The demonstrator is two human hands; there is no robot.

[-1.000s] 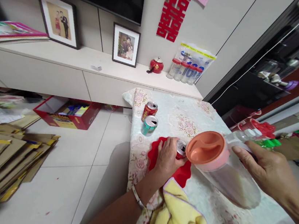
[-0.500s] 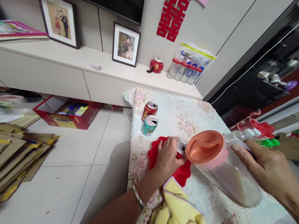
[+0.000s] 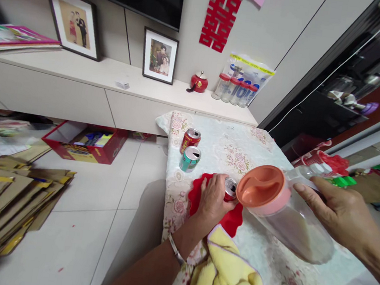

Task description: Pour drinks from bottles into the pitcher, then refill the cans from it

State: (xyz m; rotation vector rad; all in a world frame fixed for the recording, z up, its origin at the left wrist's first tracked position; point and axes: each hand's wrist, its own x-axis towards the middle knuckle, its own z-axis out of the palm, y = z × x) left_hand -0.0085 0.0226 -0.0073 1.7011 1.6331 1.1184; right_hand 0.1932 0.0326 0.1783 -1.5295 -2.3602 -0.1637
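Note:
My left hand point(image 3: 213, 194) is wrapped round a red drink can point(image 3: 230, 188), its opened top facing up. Below the can lies a red scalloped plate point(image 3: 230, 221), partly hidden by the hand. In my right hand point(image 3: 335, 208) is the handle of a clear plastic pitcher point(image 3: 294, 226) with an orange lid point(image 3: 261, 187). The pitcher is tipped left, its lid edge close against the can's rim. Cloudy liquid shows inside it; whether any flows out I cannot tell. A yellow towel point(image 3: 231, 279) lies crumpled in front of the plate.
On the flowered tablecloth point(image 3: 211, 140), a green can point(image 3: 190, 159) and another red can point(image 3: 191, 139) stand at the left edge. Behind is a white cabinet with lidded glass jars point(image 3: 234, 91). A red box point(image 3: 84, 145) and flattened cardboard point(image 3: 3, 202) lie on the floor.

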